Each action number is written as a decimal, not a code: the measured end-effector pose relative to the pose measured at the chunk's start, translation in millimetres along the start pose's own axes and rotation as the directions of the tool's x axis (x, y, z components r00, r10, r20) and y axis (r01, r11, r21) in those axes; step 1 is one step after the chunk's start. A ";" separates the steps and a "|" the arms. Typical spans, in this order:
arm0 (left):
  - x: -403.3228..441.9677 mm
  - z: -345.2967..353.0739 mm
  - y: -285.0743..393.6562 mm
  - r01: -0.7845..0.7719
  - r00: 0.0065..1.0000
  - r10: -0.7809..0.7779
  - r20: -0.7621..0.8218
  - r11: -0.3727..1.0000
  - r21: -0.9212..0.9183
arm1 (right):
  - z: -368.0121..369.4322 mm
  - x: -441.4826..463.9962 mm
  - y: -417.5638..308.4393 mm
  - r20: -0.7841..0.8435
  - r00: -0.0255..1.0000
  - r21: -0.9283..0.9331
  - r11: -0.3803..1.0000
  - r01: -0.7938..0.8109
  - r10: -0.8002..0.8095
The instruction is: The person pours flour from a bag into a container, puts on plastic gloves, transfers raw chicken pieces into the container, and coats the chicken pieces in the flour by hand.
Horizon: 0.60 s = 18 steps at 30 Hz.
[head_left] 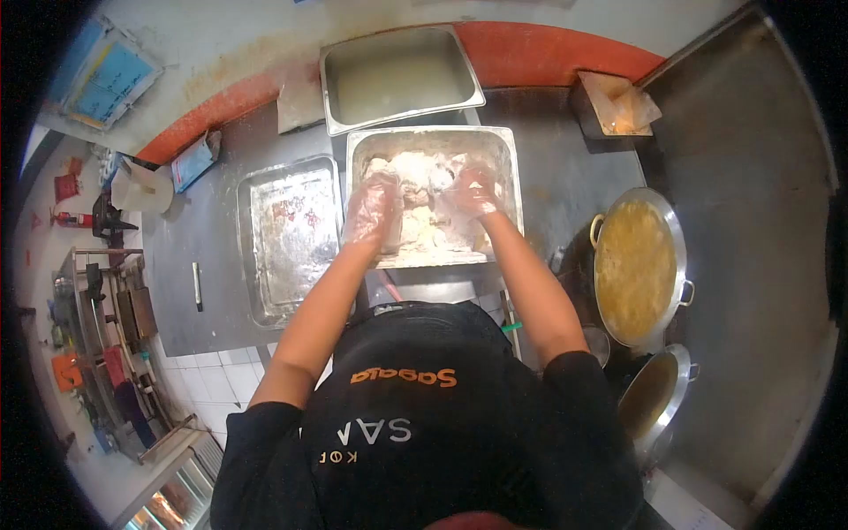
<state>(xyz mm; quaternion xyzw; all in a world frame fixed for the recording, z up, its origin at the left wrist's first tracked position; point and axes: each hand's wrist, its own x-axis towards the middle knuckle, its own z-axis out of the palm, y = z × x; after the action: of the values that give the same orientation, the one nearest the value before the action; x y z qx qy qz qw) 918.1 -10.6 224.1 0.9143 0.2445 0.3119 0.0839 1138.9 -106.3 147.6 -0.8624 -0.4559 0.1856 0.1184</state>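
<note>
A deep metal pan (352, 150) holds white flour with floury lumps (415, 196) in it. Both hands wear clear plastic gloves dusted with flour. At the pan's left side, my left hand (374, 205) reaches down into the flour, its fingertips partly hidden. My right hand (472, 191) is inside the pan at the right, also touching the flour, and its fingers are hard to make out. Whether either hand grips a lump cannot be seen.
Left of the flour pan lies a shallow metal tray (334, 212); behind is a deep pan of cloudy liquid (397, 84). A marker (197, 287) lies far left. Two large pans, one with bubbling oil (636, 269), stand right, below a container (609, 134).
</note>
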 end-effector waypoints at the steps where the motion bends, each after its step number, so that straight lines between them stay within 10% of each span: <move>1: 1.6 0.8 0.2 0.020 0.999 -0.020 0.027 1.000 0.009 | 10.0 2.5 0.0 -0.213 0.970 -0.146 0.986 0.086 -0.116; 5: 4.4 14.0 -6.6 0.090 0.990 -0.094 0.108 0.995 0.039 | 39.3 6.9 3.2 -0.530 0.806 -0.188 0.963 0.194 -0.265; 7: -1.7 17.4 -11.3 0.696 0.691 -0.423 0.586 0.607 -0.383 | 57.1 -11.7 1.6 -0.640 0.732 -0.060 0.965 0.254 -0.232; 8: 24.9 10.0 -3.3 0.140 0.879 -0.207 0.429 0.973 0.182 | 47.4 5.9 -1.2 -0.717 0.661 -0.017 0.953 0.301 -0.221; 10: 16.1 44.9 -31.7 0.205 0.963 -0.178 0.204 0.971 -0.119 | 30.3 24.8 -4.9 -0.780 0.588 0.018 0.932 0.363 -0.214; 12: -34.6 34.9 -23.0 0.253 0.966 -0.248 0.068 0.875 -0.413 | 19.6 -26.9 -10.8 -0.353 0.930 0.077 0.988 0.137 -0.102; 15: 26.6 -31.6 2.6 0.310 0.926 -0.300 0.228 0.951 -0.011 | -6.4 -13.1 -34.8 -0.408 0.908 0.203 0.960 0.192 -0.095; 18: 7.1 -67.5 -13.4 0.263 0.964 -0.265 0.002 0.956 -0.133 | -48.1 -27.0 -89.3 -0.125 0.977 0.567 0.796 0.214 -0.174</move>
<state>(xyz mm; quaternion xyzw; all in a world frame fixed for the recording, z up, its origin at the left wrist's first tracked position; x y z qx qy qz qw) 876.5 4.6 277.1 0.8635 0.3437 0.3205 0.1831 1079.3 -80.7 230.1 -0.7402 -0.4598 0.2729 0.4076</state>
